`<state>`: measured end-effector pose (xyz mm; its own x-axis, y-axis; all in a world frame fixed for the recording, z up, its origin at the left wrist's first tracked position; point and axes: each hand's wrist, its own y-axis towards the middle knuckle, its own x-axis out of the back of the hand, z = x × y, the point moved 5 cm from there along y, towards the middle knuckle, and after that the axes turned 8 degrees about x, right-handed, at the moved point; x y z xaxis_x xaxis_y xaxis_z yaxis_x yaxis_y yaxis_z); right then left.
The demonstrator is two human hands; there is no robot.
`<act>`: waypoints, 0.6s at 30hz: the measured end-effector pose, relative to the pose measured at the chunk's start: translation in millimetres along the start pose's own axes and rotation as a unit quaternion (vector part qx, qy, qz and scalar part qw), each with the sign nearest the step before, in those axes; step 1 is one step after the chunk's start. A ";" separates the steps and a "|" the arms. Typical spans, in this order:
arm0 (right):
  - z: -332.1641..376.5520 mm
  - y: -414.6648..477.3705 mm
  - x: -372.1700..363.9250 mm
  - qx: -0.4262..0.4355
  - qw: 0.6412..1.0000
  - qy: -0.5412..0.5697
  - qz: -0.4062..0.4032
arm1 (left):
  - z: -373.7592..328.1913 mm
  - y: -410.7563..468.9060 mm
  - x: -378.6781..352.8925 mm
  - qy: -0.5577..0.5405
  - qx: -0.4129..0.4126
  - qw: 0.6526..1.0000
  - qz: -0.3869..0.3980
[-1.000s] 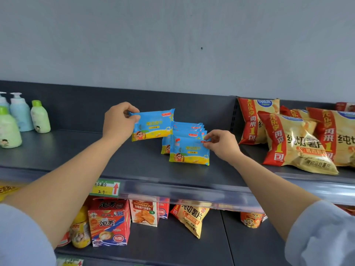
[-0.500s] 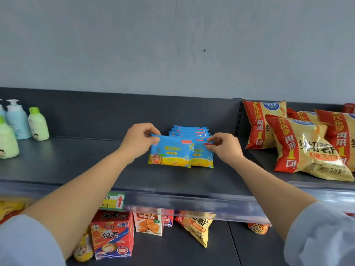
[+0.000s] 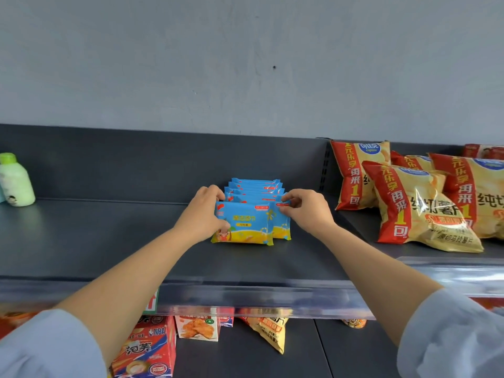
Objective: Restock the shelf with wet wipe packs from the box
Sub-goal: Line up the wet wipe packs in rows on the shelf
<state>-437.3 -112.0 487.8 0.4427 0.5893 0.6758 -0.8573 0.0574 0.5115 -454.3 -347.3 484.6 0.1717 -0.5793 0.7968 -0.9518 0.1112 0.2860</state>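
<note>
A row of several blue-and-yellow wet wipe packs stands upright on the dark grey shelf, one behind another. My left hand grips the left edge of the front pack, which stands on the shelf at the head of the row. My right hand pinches the top right corner of the pack just behind it. The box is out of sight.
Yellow-and-red crisp bags lie on the shelf to the right, past a divider. A pale green bottle stands at the far left. Snack boxes and a small bag fill the lower shelf, behind a clear price rail.
My left hand brought its pack down from mid-air and set it upright at the front of the row. My right hand stayed on the pack behind. The view moved closer.
</note>
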 end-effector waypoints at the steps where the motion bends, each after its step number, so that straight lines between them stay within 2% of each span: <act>1: 0.4 -0.1 -0.1 0.002 1.000 -0.003 -0.001 | -0.9 0.0 -0.8 0.007 -0.002 1.000 -0.007; 9: 4.5 1.3 -1.9 0.014 1.000 -0.015 -0.008 | -13.9 2.8 -8.5 0.043 -0.041 0.997 -0.052; 18: 3.4 2.1 -2.4 0.023 1.000 -0.004 0.006 | -15.9 3.8 -13.0 0.050 -0.049 0.995 -0.073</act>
<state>-439.3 -116.0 489.1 0.4338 0.5837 0.6864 -0.8500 0.0124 0.5266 -456.1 -326.5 483.8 0.3349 -0.5124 0.7908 -0.8863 0.1136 0.4489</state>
